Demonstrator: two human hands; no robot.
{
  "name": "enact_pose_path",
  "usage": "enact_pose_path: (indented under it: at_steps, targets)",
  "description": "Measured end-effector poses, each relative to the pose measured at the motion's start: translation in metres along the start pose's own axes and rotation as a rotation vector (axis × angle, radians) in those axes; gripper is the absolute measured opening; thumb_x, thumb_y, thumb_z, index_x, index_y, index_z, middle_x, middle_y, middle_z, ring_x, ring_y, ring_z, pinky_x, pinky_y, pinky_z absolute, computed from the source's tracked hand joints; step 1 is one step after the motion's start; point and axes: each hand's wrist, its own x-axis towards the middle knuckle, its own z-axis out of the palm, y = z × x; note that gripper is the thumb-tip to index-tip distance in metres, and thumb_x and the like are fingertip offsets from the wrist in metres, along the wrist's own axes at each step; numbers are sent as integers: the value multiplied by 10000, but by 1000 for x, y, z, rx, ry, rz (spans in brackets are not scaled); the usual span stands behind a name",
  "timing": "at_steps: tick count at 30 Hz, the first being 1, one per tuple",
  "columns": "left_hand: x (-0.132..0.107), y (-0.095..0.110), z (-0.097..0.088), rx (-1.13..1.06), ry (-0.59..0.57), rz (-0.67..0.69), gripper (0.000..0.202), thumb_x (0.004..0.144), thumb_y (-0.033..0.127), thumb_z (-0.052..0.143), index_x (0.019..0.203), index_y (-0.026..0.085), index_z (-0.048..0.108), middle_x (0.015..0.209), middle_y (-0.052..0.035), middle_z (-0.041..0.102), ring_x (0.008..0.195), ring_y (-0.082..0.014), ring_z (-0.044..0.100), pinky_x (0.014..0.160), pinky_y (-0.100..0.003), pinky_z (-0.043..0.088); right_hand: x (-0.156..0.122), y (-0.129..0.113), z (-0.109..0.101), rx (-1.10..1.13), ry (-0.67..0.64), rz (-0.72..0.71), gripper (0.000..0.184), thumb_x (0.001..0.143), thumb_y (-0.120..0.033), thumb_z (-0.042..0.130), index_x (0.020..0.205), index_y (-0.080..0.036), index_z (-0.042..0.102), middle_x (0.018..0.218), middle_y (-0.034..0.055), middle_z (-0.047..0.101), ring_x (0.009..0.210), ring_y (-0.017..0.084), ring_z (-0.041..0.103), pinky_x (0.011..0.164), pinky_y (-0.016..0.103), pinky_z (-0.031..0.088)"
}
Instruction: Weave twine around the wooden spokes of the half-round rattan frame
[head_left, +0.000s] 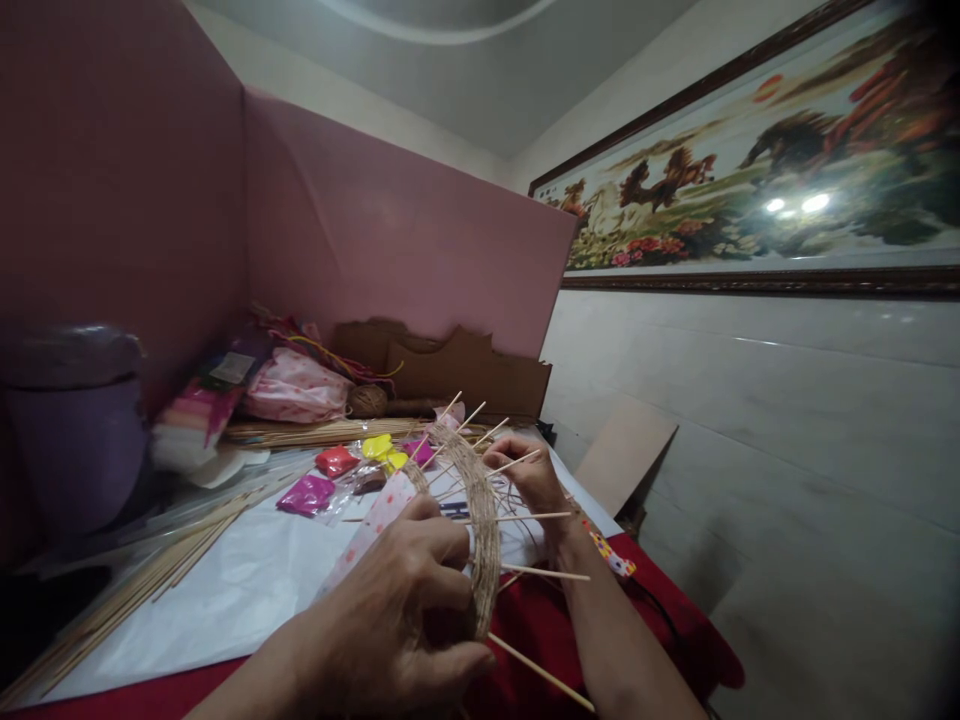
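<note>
A curved band of woven twine [484,530], with several thin wooden sticks [536,518] poking out through it, stands tilted before me. My left hand [409,590] grips its near side, thumb below and fingers curled around the band. At the far right side of the weave, my right hand [529,470] is closed, its fingertips pinching twine close to the sticks; the exact pinch is partly hidden. Loose strands of twine [529,520] hang beneath that hand. A strip of white fabric with pink dots [382,515] lies beside the band, partly behind my left hand.
Small packets in red [337,460], magenta [306,494] and yellow [384,452] lie beyond the weave. Long sticks [161,565] lie at left on white sheeting [232,590]. Behind are a twine ball [368,401], cardboard [465,370] and a purple bin [75,440].
</note>
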Motion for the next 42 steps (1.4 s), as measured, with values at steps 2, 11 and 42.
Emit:
enact_pose_path:
  at_steps: [2,11,42]
  targets:
    - [0,0,2,10,-7,1,233,703,231,659,581,161,473,781,44,529,740,-111,436,798,-327,280,2,4,-2,-36,21,-10,186,613,-313,739,559,-167,638,537,-14,555,533,111,440,521,242,340]
    - [-6,10,-5,-9,-157,-16,269,763,324,632,554,186,534,706,31,544,653,-118,414,779,-311,327,12,15,-31,-176,162,-72,261,666,-381,719,582,-167,595,539,-27,508,522,104,411,510,236,315]
    - [-35,8,8,-77,-302,-235,128,754,220,603,640,220,544,659,41,569,630,-132,436,622,-297,320,2,11,-4,-266,-161,-90,211,710,-320,720,582,-178,633,557,-26,530,532,100,417,504,231,304]
